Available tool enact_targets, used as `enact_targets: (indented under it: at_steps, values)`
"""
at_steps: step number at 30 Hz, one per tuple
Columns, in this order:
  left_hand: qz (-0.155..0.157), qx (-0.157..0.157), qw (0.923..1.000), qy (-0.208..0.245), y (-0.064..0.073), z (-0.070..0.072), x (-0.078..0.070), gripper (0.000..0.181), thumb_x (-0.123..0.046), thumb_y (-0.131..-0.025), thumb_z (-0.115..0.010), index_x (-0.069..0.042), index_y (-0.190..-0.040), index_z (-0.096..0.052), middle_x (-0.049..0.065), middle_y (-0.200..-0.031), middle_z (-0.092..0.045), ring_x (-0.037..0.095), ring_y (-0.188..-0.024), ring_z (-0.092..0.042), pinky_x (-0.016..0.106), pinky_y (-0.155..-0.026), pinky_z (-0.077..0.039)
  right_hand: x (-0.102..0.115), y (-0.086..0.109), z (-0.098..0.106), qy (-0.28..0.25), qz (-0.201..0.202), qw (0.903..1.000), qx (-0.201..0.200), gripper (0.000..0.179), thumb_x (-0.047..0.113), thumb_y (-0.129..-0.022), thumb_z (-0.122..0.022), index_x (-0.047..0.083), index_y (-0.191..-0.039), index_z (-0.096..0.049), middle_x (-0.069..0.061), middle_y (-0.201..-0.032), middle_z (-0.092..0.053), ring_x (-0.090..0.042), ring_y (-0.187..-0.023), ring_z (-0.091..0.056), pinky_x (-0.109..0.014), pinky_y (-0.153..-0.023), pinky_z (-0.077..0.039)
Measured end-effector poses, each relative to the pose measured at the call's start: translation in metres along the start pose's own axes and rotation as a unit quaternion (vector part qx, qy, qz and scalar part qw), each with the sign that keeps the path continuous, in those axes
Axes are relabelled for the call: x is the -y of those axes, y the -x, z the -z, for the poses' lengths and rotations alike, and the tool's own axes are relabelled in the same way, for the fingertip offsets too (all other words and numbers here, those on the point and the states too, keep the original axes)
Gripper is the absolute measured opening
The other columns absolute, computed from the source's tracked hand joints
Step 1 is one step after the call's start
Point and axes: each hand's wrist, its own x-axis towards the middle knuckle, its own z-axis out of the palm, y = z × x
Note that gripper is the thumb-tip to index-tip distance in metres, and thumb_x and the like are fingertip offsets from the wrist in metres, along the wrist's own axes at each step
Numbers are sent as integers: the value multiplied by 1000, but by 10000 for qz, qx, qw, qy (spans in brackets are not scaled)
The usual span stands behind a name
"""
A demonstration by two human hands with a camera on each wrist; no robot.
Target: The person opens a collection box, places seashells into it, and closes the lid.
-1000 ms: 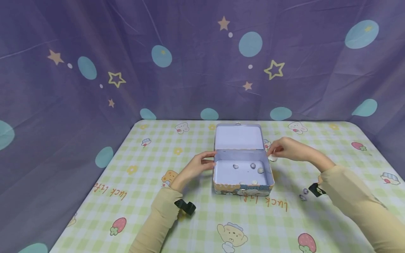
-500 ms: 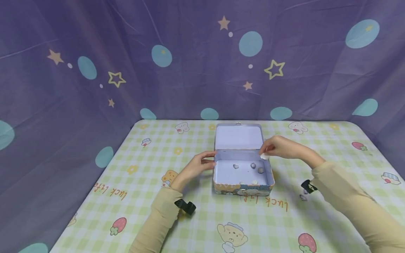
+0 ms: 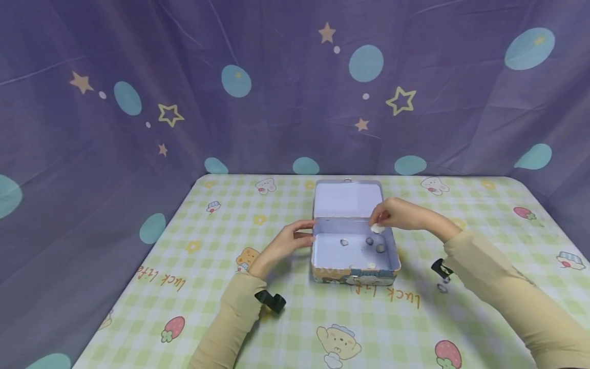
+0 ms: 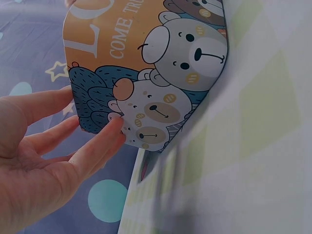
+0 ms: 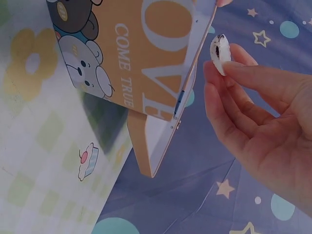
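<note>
An open tin box [image 3: 356, 277] with a bear print stands on the table, its lid [image 3: 348, 199] raised at the back. Several small shells, grey and white, lie on its floor, among them a round grey shell [image 3: 380, 248]. My right hand [image 3: 400, 213] pinches a white shell [image 5: 221, 53] between thumb and fingers, above the box's back right part. In the right wrist view the shell's dark opening shows. My left hand [image 3: 291, 241] rests its extended fingers against the box's left side, whose printed wall [image 4: 161, 87] fills the left wrist view.
A checked tablecloth [image 3: 221, 225] with cartoon prints covers the table. Small purplish shells [image 3: 442, 288] lie on it to the right of the box, beneath the right wrist's black camera [image 3: 441, 269]. A purple curtain [image 3: 295, 102] hangs behind the table and along the left side.
My right hand has moved left with the white shell, from outside the box's right edge to above its inside. The left hand and the box have stayed put.
</note>
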Motion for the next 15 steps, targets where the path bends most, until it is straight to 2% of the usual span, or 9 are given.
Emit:
enact_targets:
  at_steps: [3,5,11,15]
  values:
    - [93,-24,10000,25,-1,0,1,47,0,-86,-52,10,-129,-35,29,-130,-36,42,-111,-45,34,-87,-48,0,-2,-2,-61,8,10000,46,17,-10,-79,-54,-3,-86,-67,-7,-84,-66,-16,-75,-61,-23,-63,-51]
    - [31,-38,10000,-10,-3,1,8,47,-1,-86,-53,9,-129,-36,28,-130,-38,40,-110,-46,32,-85,-50,0,-4,-3,-82,65,9999,71,17,-11,-78,-54,-3,-86,-66,-7,-84,-66,-16,-75,-61,-23,-63,-51]
    - [41,-46,10000,-18,-2,1,6,46,-1,-86,-52,9,-129,-36,28,-130,-38,40,-111,-46,32,-85,-50,-1,-9,-7,-114,216,9996,164,18,-12,-76,-54,-4,-86,-66,-8,-84,-66,-17,-76,-61,-24,-64,-51]
    - [58,-63,10000,-19,-2,0,5,46,-1,-87,-52,9,-129,-36,28,-130,-37,40,-111,-46,32,-85,-50,-1,-12,-9,-220,177,9992,275,18,-12,-77,-54,-4,-87,-66,-8,-84,-66,-16,-76,-61,-24,-65,-51]
